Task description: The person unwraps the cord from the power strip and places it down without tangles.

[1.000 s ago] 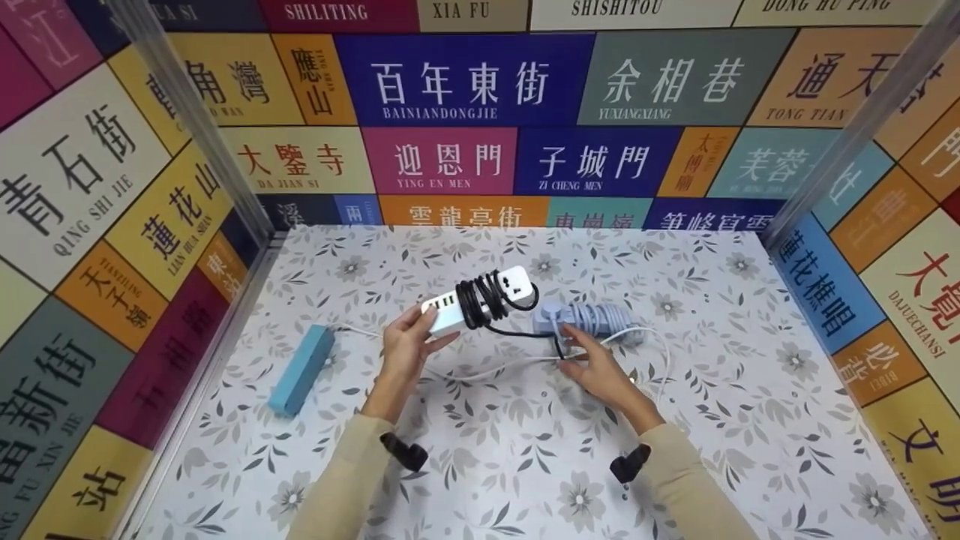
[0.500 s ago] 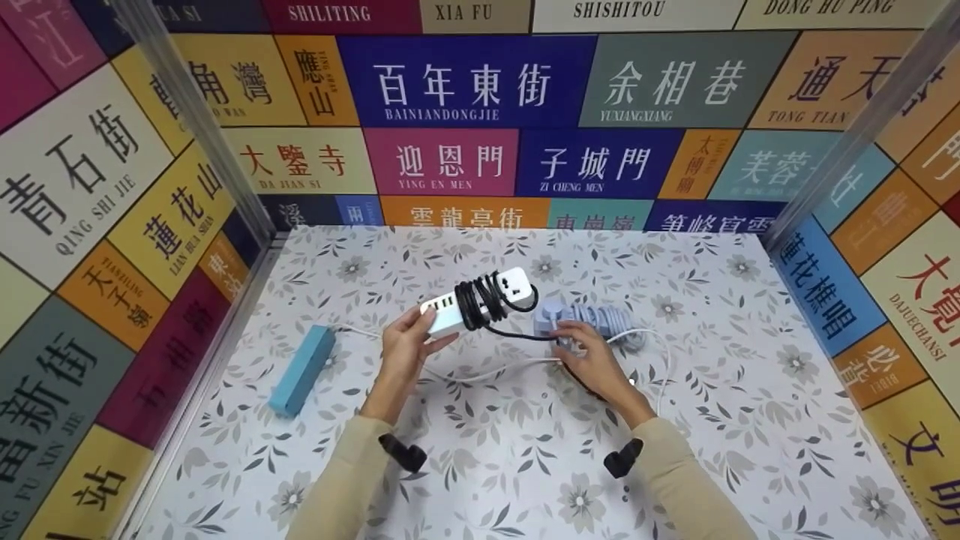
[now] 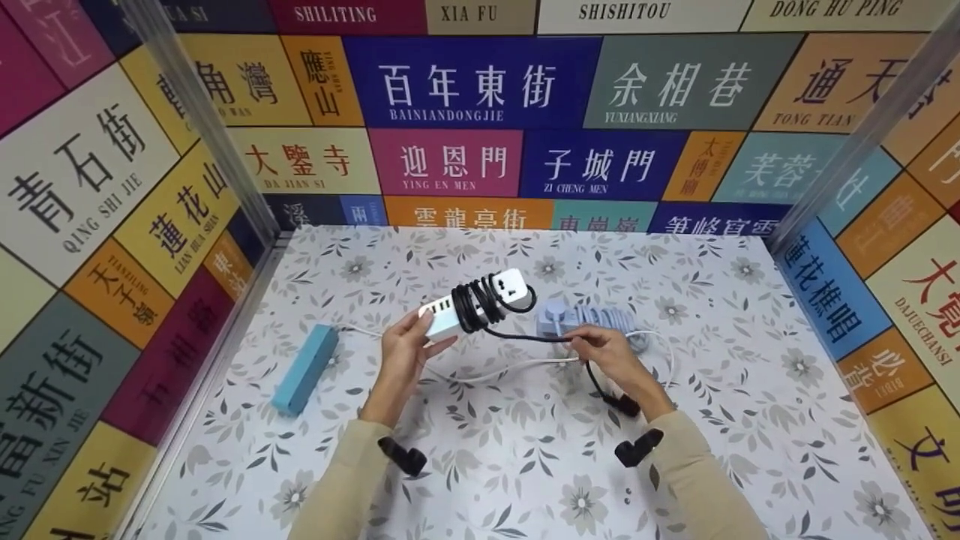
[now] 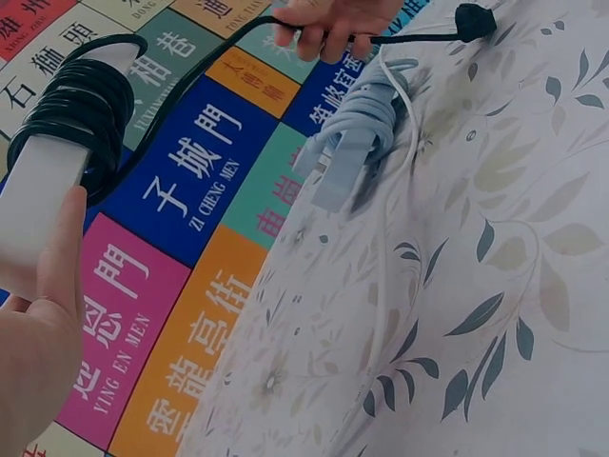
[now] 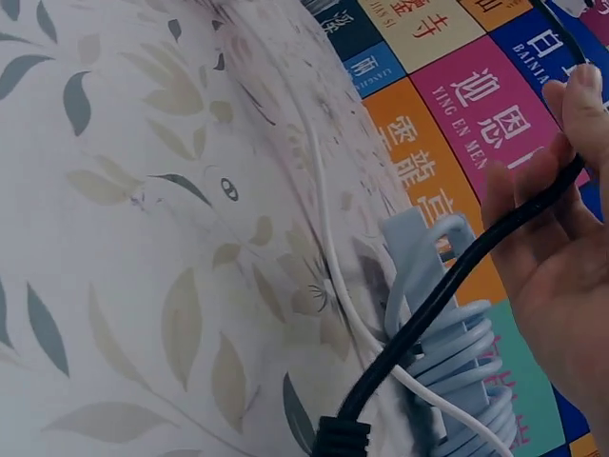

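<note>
My left hand (image 3: 401, 360) grips the near-left end of a white power strip (image 3: 442, 321), held up above the table. A black cord (image 3: 474, 306) is wound several times round the strip's middle. From the coil its loose end runs right to my right hand (image 3: 611, 358), which pinches it between thumb and fingers. Past that hand the cord hangs down to a black plug (image 3: 624, 406); in the left wrist view the plug (image 4: 475, 21) shows at the cord's end. Behind the right hand lies a pale blue power strip (image 3: 551, 319) wrapped in its own cord.
A teal power strip (image 3: 306, 369) lies on the table at left. Its white cord (image 3: 495, 371) runs across behind both hands towards the right. Printed wall panels (image 3: 465, 82) enclose the flower-patterned table (image 3: 510, 480) at the back and sides.
The right hand has shifted its hold along the black cord and drawn slightly right, so the plug now hangs in sight below it. The left hand and white strip stay nearly still.
</note>
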{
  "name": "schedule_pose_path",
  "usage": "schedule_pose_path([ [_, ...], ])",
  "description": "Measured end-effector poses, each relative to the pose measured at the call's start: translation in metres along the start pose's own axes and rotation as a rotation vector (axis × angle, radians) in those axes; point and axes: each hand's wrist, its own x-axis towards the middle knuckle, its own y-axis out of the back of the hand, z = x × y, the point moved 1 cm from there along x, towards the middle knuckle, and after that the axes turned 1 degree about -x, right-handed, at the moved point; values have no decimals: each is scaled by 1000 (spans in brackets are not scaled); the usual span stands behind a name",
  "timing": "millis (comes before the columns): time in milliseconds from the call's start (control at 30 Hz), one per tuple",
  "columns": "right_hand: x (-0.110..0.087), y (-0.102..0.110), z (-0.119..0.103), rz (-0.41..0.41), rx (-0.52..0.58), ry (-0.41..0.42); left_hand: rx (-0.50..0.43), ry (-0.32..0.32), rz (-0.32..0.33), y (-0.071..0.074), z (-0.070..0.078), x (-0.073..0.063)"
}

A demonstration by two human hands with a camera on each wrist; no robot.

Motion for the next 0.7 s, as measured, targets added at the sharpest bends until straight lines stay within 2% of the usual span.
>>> schedule_pose_path([
  [100, 0, 5, -9, -105, -100, -10, 7, 1, -16, -1, 0, 0],
  [200, 1, 8, -20, -196, -258, -71, 14, -5, -24, 0, 1, 0],
  [300, 3, 10, -30, -229, -389, -142, 16, -5, -31, 1, 0, -1],
  [367, 4, 11, -36, -191, -432, -181, 14, 0, -34, 1, 0, -3],
  [467, 4, 12, -42, -79, -467, -200, 17, 6, -51, 1, -2, -3],
  [700, 6, 12, -55, 136, -493, -124, 60, 17, -83, 0, -4, -3],
])
